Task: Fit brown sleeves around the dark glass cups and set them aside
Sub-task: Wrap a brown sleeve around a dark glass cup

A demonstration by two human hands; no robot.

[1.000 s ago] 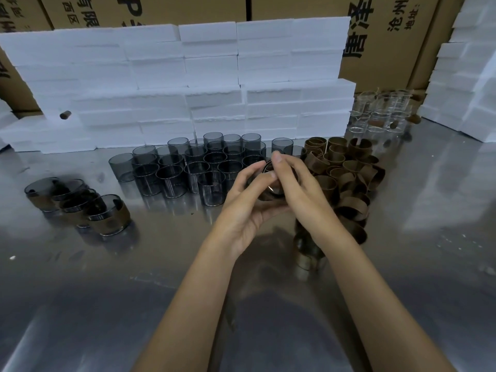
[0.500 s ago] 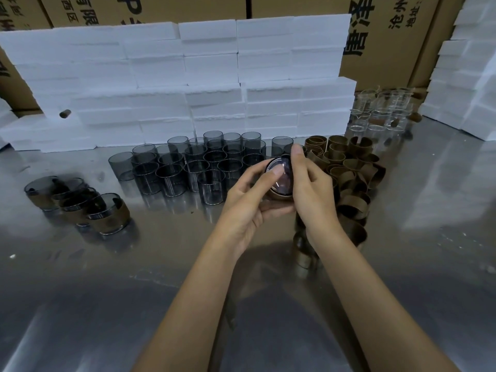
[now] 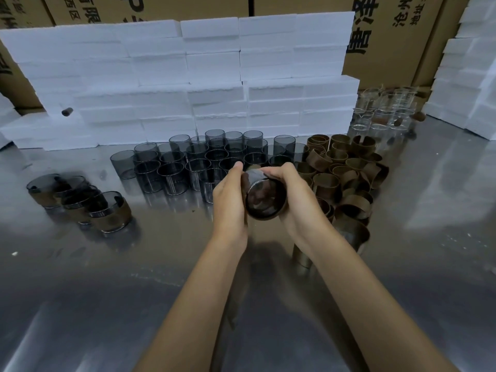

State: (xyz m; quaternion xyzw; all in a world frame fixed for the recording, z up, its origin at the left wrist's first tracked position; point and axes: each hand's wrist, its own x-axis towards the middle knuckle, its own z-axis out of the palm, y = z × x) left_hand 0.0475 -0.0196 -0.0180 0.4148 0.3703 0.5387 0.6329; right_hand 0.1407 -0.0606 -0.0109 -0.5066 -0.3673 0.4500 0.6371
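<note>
- A person's left hand and right hand hold one dark glass cup between them, raised above a shiny metal table just in front of the crowd of unsleeved cups
- The cup lies tipped on its side: its long axis runs away from the camera and slightly down toward it, with one round end facing the viewer; whether that end is the mouth or the base cannot be told
- Left fingers curl around the cup's left wall, the thumb reaching over its top; right fingers wrap the right wall from the other side, the thumb lying along the upper edge
- A brownish band appears to ring the near rim, but how far any sleeve covers the glass cannot be told under the hands
- Behind the hands, bare dark cups stand upright in close rows, mouths up
- To the right, loose brown sleeves lie heaped, touching one another, some upright and some tilted
- Well apart on the left, four finished sleeved cups stand upright in a tight cluster, brown bands around their lower halves
- White foam blocks are stacked like a wall at the table's far edge, with cardboard cartons behind them
- Clear glasses stand at the far right, beside more foam
</note>
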